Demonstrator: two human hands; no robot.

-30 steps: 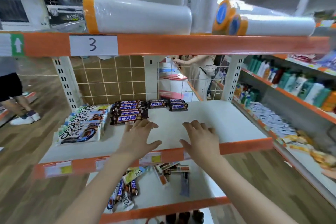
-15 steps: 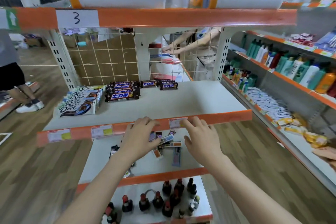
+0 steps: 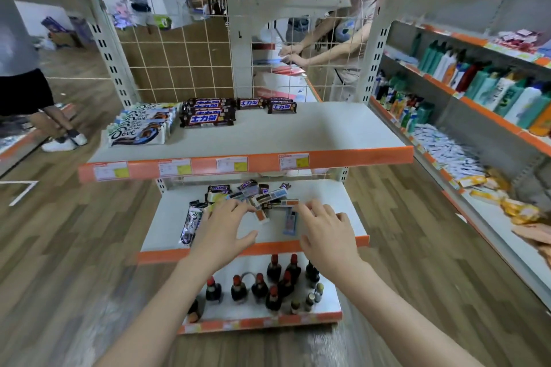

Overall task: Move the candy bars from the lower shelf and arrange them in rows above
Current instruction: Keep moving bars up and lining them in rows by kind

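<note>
Head view: left hand [image 3: 222, 231] and right hand [image 3: 326, 232] over lower shelf [image 3: 167, 214], fingers spread, holding nothing; candy bars [image 3: 253, 195] jumbled there, contact possibly at fingertips, blurred.

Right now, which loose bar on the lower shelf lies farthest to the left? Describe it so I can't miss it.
Find the lower shelf under the orange price-tag rail. Left of the left hand, apart from the jumbled pile, lies one Dove bar, lengthwise front to back, white and dark, unlike the smaller mixed bars.
</note>
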